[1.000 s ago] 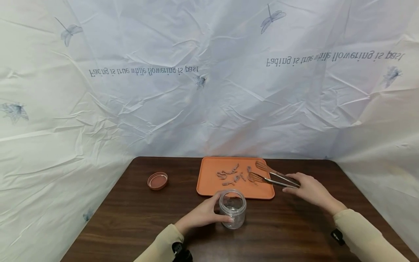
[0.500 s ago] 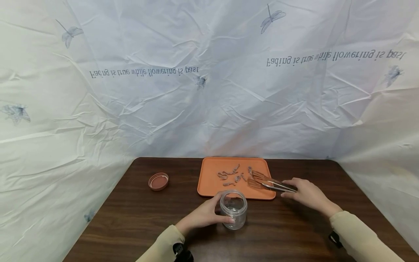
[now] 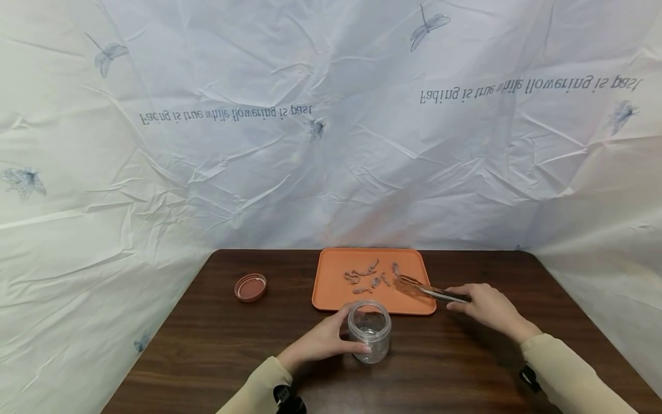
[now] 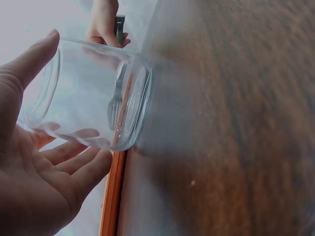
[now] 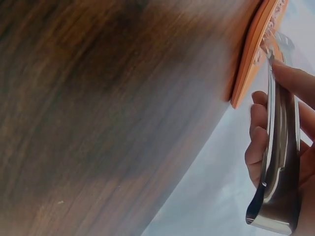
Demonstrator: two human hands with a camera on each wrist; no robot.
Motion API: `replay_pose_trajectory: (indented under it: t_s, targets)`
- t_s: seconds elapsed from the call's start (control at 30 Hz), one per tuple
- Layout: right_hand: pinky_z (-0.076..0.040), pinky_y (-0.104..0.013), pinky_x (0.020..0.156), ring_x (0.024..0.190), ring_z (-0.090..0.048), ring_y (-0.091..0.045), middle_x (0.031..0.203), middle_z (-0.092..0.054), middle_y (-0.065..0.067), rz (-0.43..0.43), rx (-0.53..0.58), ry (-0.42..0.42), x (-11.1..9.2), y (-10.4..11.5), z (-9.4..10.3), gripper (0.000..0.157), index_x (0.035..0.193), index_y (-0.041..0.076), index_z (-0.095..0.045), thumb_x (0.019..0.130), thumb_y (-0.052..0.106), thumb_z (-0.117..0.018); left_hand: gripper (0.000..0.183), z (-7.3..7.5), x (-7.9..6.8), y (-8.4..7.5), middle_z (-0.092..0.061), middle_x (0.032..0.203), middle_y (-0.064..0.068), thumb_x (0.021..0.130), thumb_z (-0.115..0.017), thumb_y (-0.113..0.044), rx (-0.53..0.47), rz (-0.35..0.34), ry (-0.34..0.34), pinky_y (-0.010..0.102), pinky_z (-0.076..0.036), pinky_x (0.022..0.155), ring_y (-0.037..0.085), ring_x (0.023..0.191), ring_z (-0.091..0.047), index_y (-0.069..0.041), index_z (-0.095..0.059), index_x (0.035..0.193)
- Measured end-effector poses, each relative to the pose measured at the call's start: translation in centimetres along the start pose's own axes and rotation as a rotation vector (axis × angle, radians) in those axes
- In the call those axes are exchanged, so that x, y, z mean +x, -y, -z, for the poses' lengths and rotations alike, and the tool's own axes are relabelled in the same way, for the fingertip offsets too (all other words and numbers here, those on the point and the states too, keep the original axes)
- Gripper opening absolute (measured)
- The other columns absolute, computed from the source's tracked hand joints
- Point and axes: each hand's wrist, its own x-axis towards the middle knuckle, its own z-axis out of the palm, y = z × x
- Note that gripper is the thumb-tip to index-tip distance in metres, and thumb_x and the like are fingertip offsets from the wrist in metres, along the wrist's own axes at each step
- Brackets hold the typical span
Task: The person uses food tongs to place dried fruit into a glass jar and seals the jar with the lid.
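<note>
My left hand (image 3: 318,340) holds a clear, wide-mouthed jar (image 3: 376,347) at the tray's near side, thumb on the front and fingers round the far side. No contents show in the jar. In the left wrist view, the fingers wrap the jar's clear wall (image 4: 81,88). My right hand (image 3: 488,307) grips metal tongs (image 3: 439,294), whose slotted ends are close together over the right part of the orange tray (image 3: 331,296). Several small greyish-brown, curled pieces (image 3: 375,282) lie on that tray. Whether the tongs pinch a piece is too small to tell. The right wrist view shows the tongs' bent end (image 5: 273,211) near the palm.
A reddish-brown round lid (image 3: 250,287) lies on the dark wooden table (image 3: 207,339), left of the tray. White printed sheeting (image 3: 289,172) hangs behind the table and along both sides.
My right hand has shifted slightly left and nearer to me. The tongs' ends have come down onto the tray area and closed together. The left hand and jar have stayed nearly still.
</note>
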Motion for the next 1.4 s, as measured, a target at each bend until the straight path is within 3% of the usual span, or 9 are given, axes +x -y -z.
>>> replay_pose_trajectory:
  t_s: [0.07, 0.13, 0.23, 0.57, 0.8, 1.1, 1.4]
  targets:
    - [-0.025, -0.025, 0.046, 0.048, -0.027, -0.008, 0.075, -0.065, -0.003, -0.009, 0.01, -0.004, -0.1, 0.0, 0.0, 0.045, 0.131, 0.011, -0.07, 0.091, 0.031, -0.076, 0.085, 0.0, 0.0, 0.0, -0.049, 0.145, 0.001, 0.087, -0.082, -0.035, 0.001, -0.004, 0.003, 0.027, -0.05, 0.1, 0.018, 0.128, -0.056, -0.032, -0.031, 0.155]
    - [-0.022, -0.023, 0.044, 0.047, -0.022, -0.008, 0.058, -0.049, 0.005, -0.018, 0.016, -0.008, -0.2, 0.0, 0.1, 0.044, 0.131, 0.012, -0.07, 0.091, 0.031, -0.075, 0.084, -0.1, 0.0, 0.0, -0.049, 0.146, 0.001, 0.088, -0.081, -0.035, 0.002, -0.011, 0.005, 0.027, -0.05, 0.101, 0.018, 0.129, -0.056, -0.033, -0.031, 0.155]
    - [-0.02, -0.022, 0.043, 0.046, -0.022, -0.008, 0.05, -0.034, 0.009, -0.025, 0.024, -0.017, -0.4, 0.0, 0.1, 0.044, 0.131, 0.014, -0.07, 0.092, 0.032, -0.075, 0.083, -0.2, 0.0, -0.1, -0.049, 0.146, 0.001, 0.088, -0.081, -0.033, 0.002, -0.021, 0.006, 0.027, -0.05, 0.101, 0.018, 0.129, -0.056, -0.034, -0.031, 0.155]
    - [-0.021, -0.023, 0.043, 0.046, -0.023, -0.008, 0.051, -0.036, 0.008, -0.017, 0.005, -0.043, -0.4, -0.1, 0.7, 0.043, 0.131, 0.017, -0.07, 0.092, 0.036, -0.074, 0.084, -0.3, 0.4, -0.3, -0.05, 0.144, -0.001, 0.088, -0.081, -0.037, -0.001, -0.035, 0.018, 0.026, -0.05, 0.101, 0.018, 0.128, -0.056, -0.034, -0.031, 0.155]
    - [-0.021, -0.024, 0.044, 0.047, -0.023, -0.008, 0.051, -0.035, 0.008, 0.001, -0.014, -0.082, -0.5, 0.4, 2.2, 0.045, 0.134, 0.016, -0.068, 0.094, 0.037, -0.072, 0.083, -0.4, 0.6, -0.3, -0.05, 0.144, -0.002, 0.088, -0.08, -0.038, 0.004, -0.033, 0.015, 0.027, -0.049, 0.102, 0.017, 0.131, -0.054, -0.035, -0.031, 0.154]
    - [-0.024, -0.024, 0.043, 0.045, -0.02, -0.005, 0.05, -0.026, 0.012, 0.041, -0.001, -0.242, -0.9, 2.5, 4.9, 0.054, 0.135, 0.018, -0.068, 0.094, 0.054, -0.066, 0.084, 0.1, 0.0, 0.2, -0.048, 0.145, 0.001, 0.088, -0.08, -0.039, 0.011, -0.029, 0.025, 0.028, -0.05, 0.101, 0.019, 0.13, -0.054, -0.031, -0.03, 0.156]
    - [-0.03, -0.025, 0.048, 0.043, -0.023, -0.002, 0.057, -0.041, 0.01, 0.129, 0.038, -0.353, -2.3, 4.7, 7.7, 0.043, 0.131, 0.019, -0.07, 0.094, 0.039, -0.073, 0.083, 0.0, -0.2, 0.2, -0.049, 0.144, -0.001, 0.087, -0.081, -0.039, 0.009, -0.038, 0.022, 0.027, -0.049, 0.102, 0.016, 0.132, -0.053, -0.034, -0.032, 0.154]
